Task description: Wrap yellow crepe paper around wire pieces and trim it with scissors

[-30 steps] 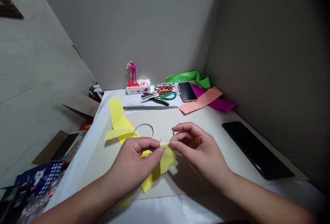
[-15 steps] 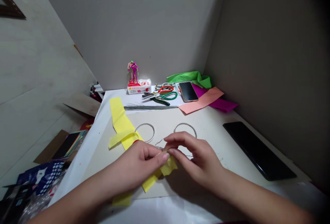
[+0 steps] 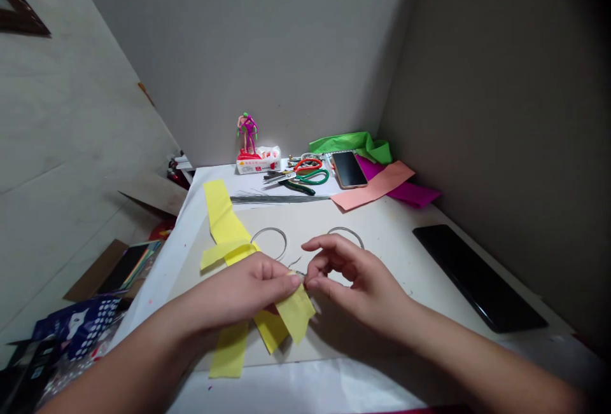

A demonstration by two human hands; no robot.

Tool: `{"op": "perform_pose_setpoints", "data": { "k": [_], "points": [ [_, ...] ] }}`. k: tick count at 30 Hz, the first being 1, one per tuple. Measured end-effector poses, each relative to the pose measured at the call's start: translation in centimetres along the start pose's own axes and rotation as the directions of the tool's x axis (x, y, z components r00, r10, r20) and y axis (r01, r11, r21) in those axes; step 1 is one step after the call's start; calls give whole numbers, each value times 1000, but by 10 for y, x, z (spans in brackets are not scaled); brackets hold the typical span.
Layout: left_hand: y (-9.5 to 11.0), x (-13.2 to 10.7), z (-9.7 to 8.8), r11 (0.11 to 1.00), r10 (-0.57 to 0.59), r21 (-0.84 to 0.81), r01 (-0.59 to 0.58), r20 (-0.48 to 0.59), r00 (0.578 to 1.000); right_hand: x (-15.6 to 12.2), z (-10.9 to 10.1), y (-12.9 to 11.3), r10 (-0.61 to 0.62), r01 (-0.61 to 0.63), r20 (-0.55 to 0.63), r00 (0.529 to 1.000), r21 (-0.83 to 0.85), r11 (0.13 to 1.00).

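My left hand [image 3: 252,287] pinches a short yellow crepe paper strip [image 3: 296,315] between thumb and forefinger, together with a thin twisted wire [image 3: 298,271]. The strip's loose end hangs down to the right. My right hand [image 3: 358,277] is just right of it, thumb and a bent finger closed at the wire's end, forefinger raised and apart. More yellow crepe paper [image 3: 223,217] lies under and behind my left hand. Two wire rings, a left one [image 3: 285,243] and a right one [image 3: 351,231], rest on the board beyond; my right hand partly covers the right one.
A grey board [image 3: 382,236] covers much of the table. Behind it are straight wires [image 3: 277,200], scissors [image 3: 312,177], a phone [image 3: 349,169], a small box [image 3: 258,164] with a pipe-cleaner figure [image 3: 247,131], and coloured paper [image 3: 375,186]. A black slab [image 3: 477,277] lies right.
My right fingers have let go of the yellow strip and shifted to the wire's end. The strip's loose end now hangs lower, and my left hand has moved slightly left.
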State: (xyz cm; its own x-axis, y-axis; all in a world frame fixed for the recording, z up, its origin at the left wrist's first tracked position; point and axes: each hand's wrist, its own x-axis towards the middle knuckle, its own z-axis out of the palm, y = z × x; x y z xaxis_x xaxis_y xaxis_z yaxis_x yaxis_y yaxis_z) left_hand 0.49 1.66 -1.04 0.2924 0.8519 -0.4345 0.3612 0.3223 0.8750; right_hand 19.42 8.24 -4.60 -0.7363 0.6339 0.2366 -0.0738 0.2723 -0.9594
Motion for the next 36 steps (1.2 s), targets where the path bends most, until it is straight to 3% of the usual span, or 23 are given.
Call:
{"op": "perform_pose_setpoints", "data": {
  "k": [4,12,19,24,31,36],
  "points": [
    [7,0,0,997,-26,-75,22,-52,998,2,-4,1,61,-55,-61,996,102,993],
    [4,3,0,998,8,-61,-17,-136,991,1,1,4,260,-263,48,964,288,921],
    [7,0,-5,999,39,22,-36,-130,991,1,2,7,266,-245,-30,963,301,922],
    [6,-1,-5,1000,15,12,-13,-186,982,1,1,6,267,-246,-36,963,283,927],
    [-2,3,0,998,-16,65,27,-165,986,1,4,3,138,-107,-107,985,250,962],
    [-1,4,5,999,1,35,4,-137,991,1,8,4,154,-105,-182,971,254,961]
  ]
}}
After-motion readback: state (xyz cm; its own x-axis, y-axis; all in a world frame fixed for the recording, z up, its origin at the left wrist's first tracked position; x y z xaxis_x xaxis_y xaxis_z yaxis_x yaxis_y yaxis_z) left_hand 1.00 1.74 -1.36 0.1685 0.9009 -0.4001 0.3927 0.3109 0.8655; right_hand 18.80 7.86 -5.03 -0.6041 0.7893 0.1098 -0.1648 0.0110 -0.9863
